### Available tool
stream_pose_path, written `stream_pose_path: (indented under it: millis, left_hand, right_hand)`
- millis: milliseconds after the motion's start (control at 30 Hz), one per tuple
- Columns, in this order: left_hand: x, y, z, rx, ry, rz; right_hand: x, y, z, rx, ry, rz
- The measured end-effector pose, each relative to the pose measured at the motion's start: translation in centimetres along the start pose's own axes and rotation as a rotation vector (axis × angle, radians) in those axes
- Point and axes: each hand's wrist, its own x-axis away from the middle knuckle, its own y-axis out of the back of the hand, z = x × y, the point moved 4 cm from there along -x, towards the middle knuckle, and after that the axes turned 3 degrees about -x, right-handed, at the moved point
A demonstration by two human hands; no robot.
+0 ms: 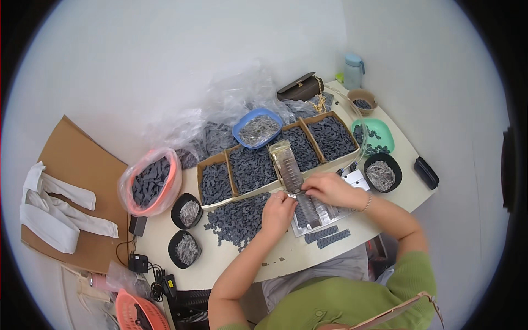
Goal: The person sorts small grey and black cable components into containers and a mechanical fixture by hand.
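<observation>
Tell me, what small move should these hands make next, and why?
Perhaps the right hand should gently nudge its work into line at the ridged fixture. The left hand is close beside it there, so it could steady things; whether either pinches a small part is too hard to make out.

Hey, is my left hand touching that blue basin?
Apart. The head view shows boxed dark pieces between your left hand and the blue basin.
</observation>
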Motion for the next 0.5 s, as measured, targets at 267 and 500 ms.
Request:
stream_pose_path:
  millis: [267, 500]
  left_hand:
    - [3.1, 5.5, -0.5, -0.082, -0.005, -0.122]
    - [8.3, 14.6, 6.5, -0.451, 0.335, -0.203]
  right_hand:
    - [0.0, -4.7, 1.5, 0.493, 0.321, -0.001]
    - [1.2, -2.7, 3.5, 0.596, 0.343, -0.036]
